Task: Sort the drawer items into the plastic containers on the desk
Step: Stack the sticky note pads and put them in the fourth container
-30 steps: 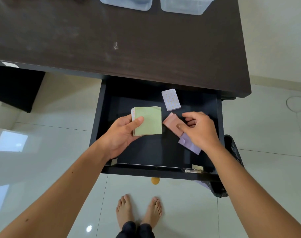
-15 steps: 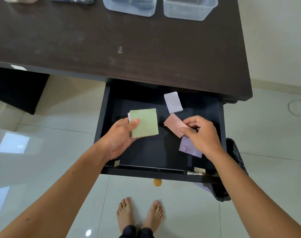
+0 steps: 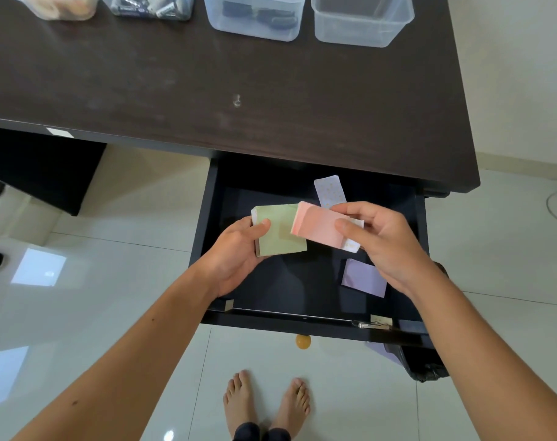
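Note:
The black drawer stands pulled out under the dark desk. My left hand holds a stack of paper pads topped by a green one above the drawer. My right hand pinches a pink pad, with a white patterned piece under it, and its left end overlaps the green stack. A purple pad lies on the drawer floor below my right hand. A white dotted pad lies at the drawer's back. Clear plastic containers line the desk's far edge.
A container holding dark items stands left of the empty-looking one, and two more containers sit further left. A black bin bag is on the floor at the drawer's right. My bare feet stand on white tiles.
My right hand lifted the pink pad off the drawer floor and carried it left until it overlaps the green stack. The purple pad stayed behind. The view tilted up, showing more containers.

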`<action>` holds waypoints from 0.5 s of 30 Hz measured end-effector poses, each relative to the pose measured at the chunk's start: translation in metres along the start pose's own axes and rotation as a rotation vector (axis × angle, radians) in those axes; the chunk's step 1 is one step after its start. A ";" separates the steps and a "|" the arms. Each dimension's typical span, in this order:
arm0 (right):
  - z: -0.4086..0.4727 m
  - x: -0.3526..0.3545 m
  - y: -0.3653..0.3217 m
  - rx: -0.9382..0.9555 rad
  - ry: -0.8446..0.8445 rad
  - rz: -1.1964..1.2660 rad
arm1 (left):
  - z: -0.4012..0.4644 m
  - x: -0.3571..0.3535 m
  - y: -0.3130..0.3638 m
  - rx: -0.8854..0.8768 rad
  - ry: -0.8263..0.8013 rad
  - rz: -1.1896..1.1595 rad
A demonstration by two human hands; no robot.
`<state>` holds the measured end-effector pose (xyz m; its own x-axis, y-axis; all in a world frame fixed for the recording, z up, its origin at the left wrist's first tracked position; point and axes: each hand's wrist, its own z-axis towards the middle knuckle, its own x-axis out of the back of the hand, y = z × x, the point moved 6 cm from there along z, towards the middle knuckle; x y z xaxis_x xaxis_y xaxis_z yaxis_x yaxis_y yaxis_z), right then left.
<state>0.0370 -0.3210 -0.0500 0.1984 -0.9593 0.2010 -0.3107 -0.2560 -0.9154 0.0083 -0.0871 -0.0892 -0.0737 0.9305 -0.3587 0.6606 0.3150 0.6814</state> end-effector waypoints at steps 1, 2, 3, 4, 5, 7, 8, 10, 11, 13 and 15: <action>0.002 -0.005 0.000 0.006 -0.009 -0.020 | 0.000 -0.002 0.000 0.004 -0.004 -0.017; 0.003 -0.009 -0.001 0.009 -0.009 -0.037 | 0.000 -0.002 0.000 0.008 -0.005 -0.031; 0.005 -0.012 -0.001 0.010 -0.006 -0.050 | -0.001 -0.004 0.001 0.013 -0.004 -0.037; 0.006 -0.015 -0.001 0.010 -0.006 -0.057 | -0.001 -0.005 0.001 0.017 -0.009 -0.032; 0.008 -0.017 -0.001 0.012 -0.004 -0.064 | -0.001 -0.007 0.002 0.021 -0.028 -0.020; 0.011 -0.020 -0.002 0.014 0.003 -0.057 | -0.001 -0.011 0.003 0.023 -0.092 0.013; 0.012 -0.022 -0.002 0.015 0.010 -0.035 | -0.001 -0.012 0.003 0.015 -0.117 0.039; 0.014 -0.026 -0.002 0.013 0.032 -0.001 | -0.001 -0.012 0.005 -0.027 -0.136 0.109; 0.015 -0.028 -0.001 0.013 0.047 -0.002 | 0.000 -0.011 0.005 -0.049 -0.142 0.145; 0.016 -0.031 0.000 0.021 0.068 -0.015 | 0.000 -0.011 0.005 -0.075 -0.152 0.204; 0.016 -0.033 0.000 0.030 0.095 -0.021 | 0.002 -0.010 0.003 -0.069 -0.135 0.220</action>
<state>0.0454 -0.2871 -0.0628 0.1152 -0.9611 0.2512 -0.2787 -0.2740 -0.9205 0.0120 -0.0961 -0.0849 0.1700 0.9461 -0.2756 0.5968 0.1237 0.7928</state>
